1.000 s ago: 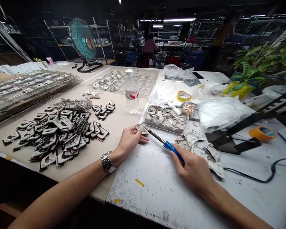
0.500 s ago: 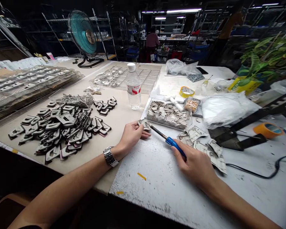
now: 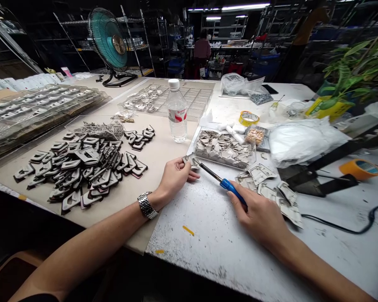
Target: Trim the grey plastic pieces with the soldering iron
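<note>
Between the thumb and fingers of my left hand is a small flat whitish-grey part, held a little above the table. My right hand grips the blue handle of a soldering iron, whose tip meets or nearly meets the part's right edge. Just beyond the hands lies a clear tray full of small grey pieces. Several larger whitish plates lie loosely by my right hand, partly hidden by it. Left of my left hand spreads a heap of black-edged grey frames.
A water bottle stands upright beyond my left hand. At the right are a black stand, orange tape, a cable and a white plastic bag. A fan and compartment trays sit farther back. A person is in the background.
The view has shifted slightly. Both hands keep nearly the same pose, with the soldering iron still at the edge of the whitish-grey part.
</note>
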Action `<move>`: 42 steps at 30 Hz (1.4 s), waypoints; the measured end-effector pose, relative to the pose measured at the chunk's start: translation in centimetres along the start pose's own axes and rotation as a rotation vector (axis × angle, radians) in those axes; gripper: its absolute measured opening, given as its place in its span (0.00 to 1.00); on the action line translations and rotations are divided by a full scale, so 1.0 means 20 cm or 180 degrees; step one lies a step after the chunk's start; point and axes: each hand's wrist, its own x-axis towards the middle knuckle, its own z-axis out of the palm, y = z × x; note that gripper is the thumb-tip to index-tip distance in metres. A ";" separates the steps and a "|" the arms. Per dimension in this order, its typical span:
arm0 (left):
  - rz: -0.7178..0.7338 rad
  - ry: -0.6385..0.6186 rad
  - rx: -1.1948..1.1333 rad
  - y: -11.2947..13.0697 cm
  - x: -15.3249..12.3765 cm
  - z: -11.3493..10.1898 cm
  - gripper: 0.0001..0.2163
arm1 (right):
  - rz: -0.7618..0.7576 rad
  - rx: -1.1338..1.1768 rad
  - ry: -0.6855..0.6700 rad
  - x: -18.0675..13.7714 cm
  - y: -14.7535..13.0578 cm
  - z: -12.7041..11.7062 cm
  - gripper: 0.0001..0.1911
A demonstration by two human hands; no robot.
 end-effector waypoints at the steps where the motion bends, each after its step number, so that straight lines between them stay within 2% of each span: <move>1: 0.0027 0.0026 0.0006 0.00 0.00 0.00 0.10 | -0.0005 0.0029 0.0019 0.00 0.00 0.00 0.22; 12: 0.0351 0.0119 0.0079 -0.03 0.03 -0.02 0.13 | 0.0001 0.0014 0.0002 -0.02 0.01 0.00 0.21; 32: 0.0508 0.0035 0.0268 -0.03 0.02 -0.02 0.15 | 0.0112 0.0034 -0.0229 0.00 0.00 -0.02 0.23; 37: 0.0712 0.0072 0.0395 -0.03 0.01 -0.02 0.13 | 0.0119 0.0024 -0.0243 0.00 0.00 -0.02 0.23; 42: 0.0875 0.0138 0.0483 -0.03 0.00 -0.03 0.15 | 0.0106 -0.0055 -0.0173 0.00 0.00 -0.02 0.22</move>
